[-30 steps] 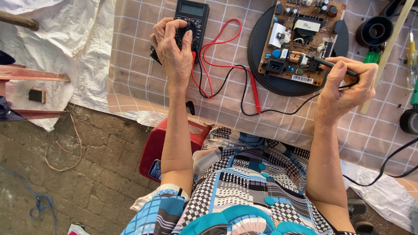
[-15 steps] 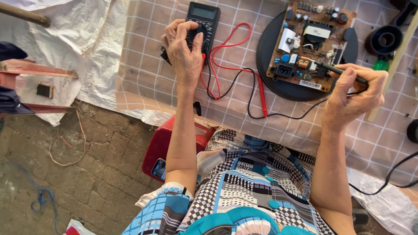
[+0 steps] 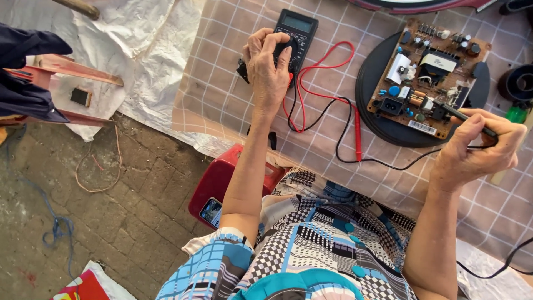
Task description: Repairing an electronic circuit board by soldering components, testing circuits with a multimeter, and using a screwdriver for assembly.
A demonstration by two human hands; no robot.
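Multimeter (image 3: 297,34) dial under left hand (image 3: 268,72)

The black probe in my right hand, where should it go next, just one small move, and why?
Probably ease the black probe tip onto a contact of the circuit board. Your right hand holds it at the board's near edge, your left hand is on the multimeter dial, and the red probe lies unused on the checked cloth.

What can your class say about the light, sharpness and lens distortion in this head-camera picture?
Head view: bright, even daylight with soft shadows under the left hand on the multimeter; the circuit board and right hand are sharp; slight wide-angle stretching at the edges.
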